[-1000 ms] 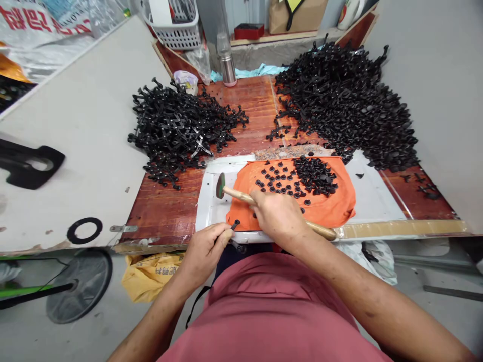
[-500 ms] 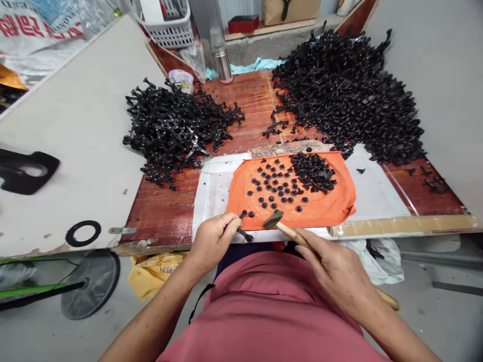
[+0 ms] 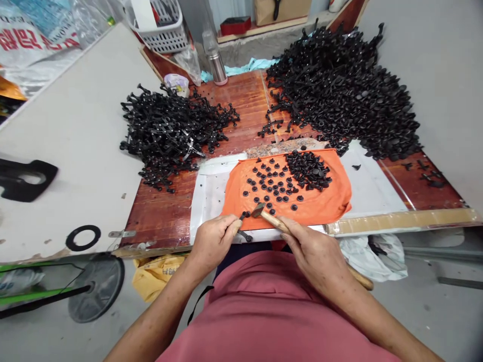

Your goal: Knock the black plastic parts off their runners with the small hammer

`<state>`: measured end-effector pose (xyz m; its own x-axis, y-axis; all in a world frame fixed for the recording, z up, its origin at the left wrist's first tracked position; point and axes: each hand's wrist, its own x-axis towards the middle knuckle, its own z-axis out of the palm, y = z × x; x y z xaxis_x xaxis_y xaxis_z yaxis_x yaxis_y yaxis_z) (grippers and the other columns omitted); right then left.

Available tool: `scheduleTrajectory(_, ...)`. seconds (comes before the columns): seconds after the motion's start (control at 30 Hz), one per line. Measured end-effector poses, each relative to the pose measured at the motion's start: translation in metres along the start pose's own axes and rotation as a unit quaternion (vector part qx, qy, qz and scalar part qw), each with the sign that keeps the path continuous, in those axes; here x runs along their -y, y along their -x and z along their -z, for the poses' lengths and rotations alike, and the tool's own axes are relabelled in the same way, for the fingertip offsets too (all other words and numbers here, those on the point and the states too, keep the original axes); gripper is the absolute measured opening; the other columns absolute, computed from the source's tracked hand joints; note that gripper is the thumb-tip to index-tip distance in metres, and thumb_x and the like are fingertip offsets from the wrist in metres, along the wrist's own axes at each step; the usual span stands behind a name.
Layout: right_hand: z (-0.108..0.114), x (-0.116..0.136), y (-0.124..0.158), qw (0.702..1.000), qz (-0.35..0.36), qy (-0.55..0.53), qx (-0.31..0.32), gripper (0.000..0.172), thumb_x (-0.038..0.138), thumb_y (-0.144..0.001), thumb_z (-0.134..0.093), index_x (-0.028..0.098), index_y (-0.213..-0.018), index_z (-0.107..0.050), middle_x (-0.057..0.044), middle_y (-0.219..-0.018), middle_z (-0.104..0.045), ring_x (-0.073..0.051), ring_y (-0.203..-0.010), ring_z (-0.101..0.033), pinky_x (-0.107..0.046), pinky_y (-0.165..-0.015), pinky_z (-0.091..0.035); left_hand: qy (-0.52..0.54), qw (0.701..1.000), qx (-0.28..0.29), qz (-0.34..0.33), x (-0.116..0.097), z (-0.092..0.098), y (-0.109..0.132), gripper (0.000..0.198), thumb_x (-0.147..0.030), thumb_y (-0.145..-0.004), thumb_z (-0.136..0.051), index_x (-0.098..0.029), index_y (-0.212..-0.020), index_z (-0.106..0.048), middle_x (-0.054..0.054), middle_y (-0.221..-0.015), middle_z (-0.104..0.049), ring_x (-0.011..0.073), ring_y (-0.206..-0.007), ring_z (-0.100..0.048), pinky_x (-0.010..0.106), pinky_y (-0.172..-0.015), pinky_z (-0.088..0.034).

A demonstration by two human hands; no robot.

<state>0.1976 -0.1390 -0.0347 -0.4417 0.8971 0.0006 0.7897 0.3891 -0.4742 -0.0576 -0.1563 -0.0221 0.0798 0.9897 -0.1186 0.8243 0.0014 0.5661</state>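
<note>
My left hand (image 3: 214, 241) is closed on a small black strip-like part with round ends (image 3: 246, 236), at the near left edge of an orange cloth (image 3: 320, 213). My right hand (image 3: 315, 250) grips the wooden handle of a hammer (image 3: 273, 219). The hammer's dark head is right beside the strip's upper end, close to a small black stud; whether they touch I cannot tell. Several round black studs (image 3: 276, 192) stand spread over the cloth. A heap of loose studs (image 3: 308, 170) lies at its far right.
A pile of black strip parts (image 3: 162, 133) lies at the left of the red-brown table (image 3: 162, 216), and a bigger black pile (image 3: 343, 95) at the right. Behind stand a metal flask (image 3: 216, 65) and a white basket (image 3: 160, 37). A black ring (image 3: 83, 238) lies on the left board.
My right hand has moved left with the hammer, bringing its head next to the strip's upper end. My left hand keeps its hold. The whole view has shifted slightly.
</note>
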Motion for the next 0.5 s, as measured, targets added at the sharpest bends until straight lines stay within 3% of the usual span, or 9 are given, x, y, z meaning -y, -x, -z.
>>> scheduleTrajectory(0.27, -0.005, -0.005, 0.003, 1.000, -0.005, -0.007, -0.015, 0.040, 0.030, -0.104, -0.049, 0.025, -0.142, -0.059, -0.006, -0.114, -0.079, -0.023, -0.089, -0.077, -0.032, -0.074, -0.056, -0.065, 0.997, 0.034, 0.005, -0.002, 0.010, -0.008, 0.035, -0.037, -0.100, -0.040, -0.021, -0.074, -0.057, 0.001, -0.071, -0.063, 0.0163, -0.068, -0.055, 0.028, -0.064, -0.031)
scheduleTrajectory(0.5, -0.006, -0.005, 0.003, 1.000, 0.002, -0.005, -0.028, 0.041, 0.031, -0.104, -0.048, 0.028, -0.144, -0.058, -0.005, -0.117, -0.078, -0.023, -0.091, -0.077, -0.032, -0.074, -0.057, 0.008, 0.995, 0.102, 0.019, 0.009, 0.019, -0.022, 0.039, -0.042, -0.096, -0.040, -0.019, -0.065, -0.048, -0.004, -0.059, -0.042, 0.0113, -0.057, -0.040, 0.026, -0.058, -0.024)
